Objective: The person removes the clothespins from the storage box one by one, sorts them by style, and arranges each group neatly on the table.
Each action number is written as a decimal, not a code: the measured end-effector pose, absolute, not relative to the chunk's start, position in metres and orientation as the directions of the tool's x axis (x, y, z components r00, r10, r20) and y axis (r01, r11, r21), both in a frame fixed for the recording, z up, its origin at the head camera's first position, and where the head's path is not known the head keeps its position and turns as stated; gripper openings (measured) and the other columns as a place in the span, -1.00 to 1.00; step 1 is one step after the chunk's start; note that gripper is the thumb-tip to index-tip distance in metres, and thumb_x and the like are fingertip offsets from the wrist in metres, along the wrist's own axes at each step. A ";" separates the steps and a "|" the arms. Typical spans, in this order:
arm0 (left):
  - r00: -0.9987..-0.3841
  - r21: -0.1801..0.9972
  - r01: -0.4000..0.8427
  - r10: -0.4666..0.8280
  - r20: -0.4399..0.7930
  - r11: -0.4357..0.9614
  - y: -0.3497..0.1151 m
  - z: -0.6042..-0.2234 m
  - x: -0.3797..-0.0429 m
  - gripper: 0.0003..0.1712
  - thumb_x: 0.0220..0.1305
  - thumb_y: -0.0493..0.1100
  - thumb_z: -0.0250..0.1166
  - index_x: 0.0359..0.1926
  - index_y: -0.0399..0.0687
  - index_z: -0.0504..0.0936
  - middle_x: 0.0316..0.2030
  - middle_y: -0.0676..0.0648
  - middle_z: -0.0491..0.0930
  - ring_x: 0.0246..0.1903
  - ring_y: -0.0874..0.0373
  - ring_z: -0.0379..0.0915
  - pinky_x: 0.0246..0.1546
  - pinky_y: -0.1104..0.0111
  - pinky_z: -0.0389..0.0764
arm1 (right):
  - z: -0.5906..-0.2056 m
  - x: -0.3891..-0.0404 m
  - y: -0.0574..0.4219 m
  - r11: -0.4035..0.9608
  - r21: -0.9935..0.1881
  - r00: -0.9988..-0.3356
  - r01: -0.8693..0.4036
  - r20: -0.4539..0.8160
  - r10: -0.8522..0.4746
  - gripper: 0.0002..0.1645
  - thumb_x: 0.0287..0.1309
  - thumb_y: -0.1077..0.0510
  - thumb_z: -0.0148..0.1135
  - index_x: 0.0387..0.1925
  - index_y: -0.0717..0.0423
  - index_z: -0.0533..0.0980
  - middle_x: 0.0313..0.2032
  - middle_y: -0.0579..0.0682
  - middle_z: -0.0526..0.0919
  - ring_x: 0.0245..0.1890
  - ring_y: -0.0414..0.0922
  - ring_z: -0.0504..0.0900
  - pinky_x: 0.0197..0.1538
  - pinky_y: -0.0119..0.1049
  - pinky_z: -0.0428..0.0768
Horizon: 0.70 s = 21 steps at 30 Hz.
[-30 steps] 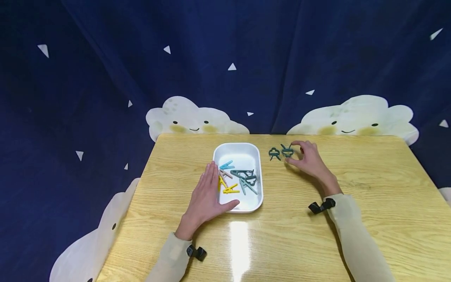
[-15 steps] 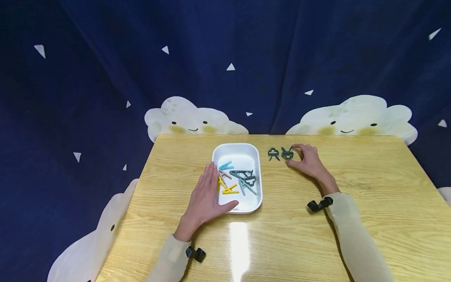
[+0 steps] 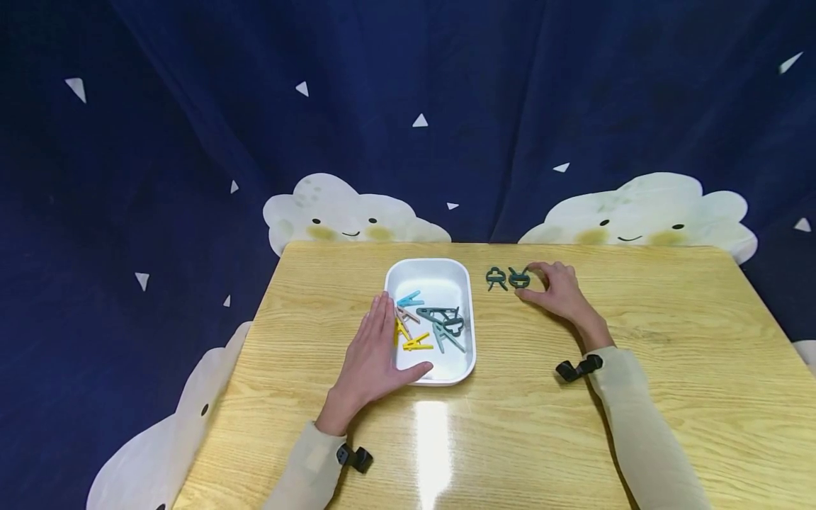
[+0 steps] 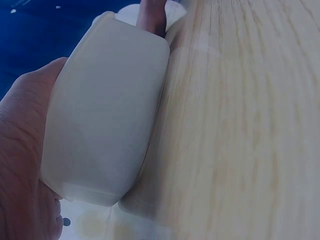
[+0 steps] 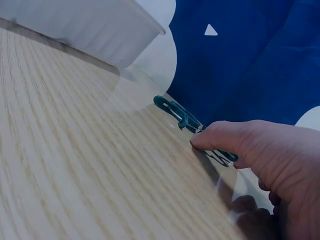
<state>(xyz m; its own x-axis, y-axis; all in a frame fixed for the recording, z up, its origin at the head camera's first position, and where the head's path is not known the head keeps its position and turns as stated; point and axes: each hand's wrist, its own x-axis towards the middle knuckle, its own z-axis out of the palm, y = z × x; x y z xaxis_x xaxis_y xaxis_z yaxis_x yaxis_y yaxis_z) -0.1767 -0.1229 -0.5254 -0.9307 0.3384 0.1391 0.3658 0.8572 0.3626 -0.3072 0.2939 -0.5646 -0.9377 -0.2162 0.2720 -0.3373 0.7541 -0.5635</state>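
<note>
My left hand (image 3: 368, 358) lies along the left side of a white tray (image 3: 440, 269), fingers straight at the rim and thumb stretched over the near corner. In the left wrist view the same tray (image 4: 105, 110) shows its outer wall beside my palm. To the right, my right hand (image 3: 556, 289) has its thumb and index finger at the edges of a dark green cloud-shaped clip (image 3: 519, 280) on the table. A second clip of that shape (image 3: 496, 278) lies just left of it. In the right wrist view my thumb (image 5: 220, 137) partly covers the clips.
Inside the tray lie yellow clothespins (image 3: 417, 342), a light blue clothespin (image 3: 410, 299), a pink one (image 3: 408, 315), a grey-green one (image 3: 448, 337) and dark green clips (image 3: 454, 326). A dark blue curtain (image 3: 484, 142) hangs behind the wooden table (image 3: 542, 425).
My right hand has shifted slightly toward me, and the clip at its fingers has moved a little the same way. My left hand and the tray have stayed in place.
</note>
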 end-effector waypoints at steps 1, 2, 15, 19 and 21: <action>-0.931 0.362 0.364 0.338 0.136 0.858 -0.123 -0.525 -0.177 0.56 0.06 0.73 0.15 0.67 -0.21 -0.28 0.69 -0.13 -0.35 0.66 0.04 -0.46 0.62 0.12 -0.10 | -0.565 -0.307 0.294 0.757 -0.563 -0.940 -0.331 0.265 -0.215 -0.25 0.05 -0.04 0.57 0.19 0.30 0.56 -0.46 0.04 0.30 -0.36 0.00 0.17 -0.18 -0.12 0.05; -0.932 0.362 0.363 0.337 0.134 0.859 -0.123 -0.525 -0.177 0.56 0.06 0.73 0.15 0.67 -0.20 -0.28 0.69 -0.12 -0.36 0.66 0.05 -0.47 0.63 0.12 -0.10 | -0.565 -0.307 0.294 0.760 -0.562 -0.942 -0.327 0.259 -0.214 -0.24 0.06 -0.04 0.57 0.19 0.29 0.56 -0.46 0.04 0.30 -0.36 0.00 0.17 -0.18 -0.12 0.04; -0.928 0.358 0.372 0.345 0.139 0.856 -0.123 -0.526 -0.178 0.57 0.06 0.75 0.12 0.67 -0.20 -0.29 0.69 -0.13 -0.36 0.66 0.07 -0.49 0.62 0.13 -0.11 | -0.564 -0.303 0.295 0.760 -0.575 -0.951 -0.302 0.234 -0.201 -0.22 0.10 -0.06 0.55 0.24 0.30 0.54 -0.41 0.10 0.32 -0.31 0.02 0.17 -0.18 -0.11 0.04; -0.927 0.364 0.376 0.348 0.143 0.852 -0.124 -0.526 -0.178 0.57 0.06 0.74 0.14 0.67 -0.20 -0.29 0.69 -0.13 -0.36 0.66 0.06 -0.48 0.63 0.13 -0.11 | -0.567 -0.304 0.294 0.763 -0.572 -0.951 -0.301 0.235 -0.200 -0.22 0.10 -0.06 0.55 0.24 0.30 0.53 -0.40 0.11 0.32 -0.31 0.03 0.16 -0.18 -0.11 0.03; -0.925 0.362 0.381 0.351 0.148 0.851 -0.124 -0.527 -0.178 0.57 0.06 0.74 0.14 0.67 -0.21 -0.28 0.69 -0.14 -0.35 0.66 0.05 -0.47 0.62 0.13 -0.10 | -0.568 -0.305 0.293 0.766 -0.570 -0.952 -0.298 0.230 -0.200 -0.21 0.11 -0.06 0.54 0.25 0.30 0.53 -0.39 0.10 0.32 -0.30 0.04 0.16 -0.18 -0.10 0.03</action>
<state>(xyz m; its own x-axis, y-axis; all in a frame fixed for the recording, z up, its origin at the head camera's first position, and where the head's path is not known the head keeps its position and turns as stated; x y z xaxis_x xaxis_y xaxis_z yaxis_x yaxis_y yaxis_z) -0.1780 -0.1240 -0.5265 -0.9247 0.3506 0.1480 0.3806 0.8510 0.3618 -0.3049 0.2935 -0.5676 -0.9525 -0.2000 0.2297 -0.2983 0.7655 -0.5701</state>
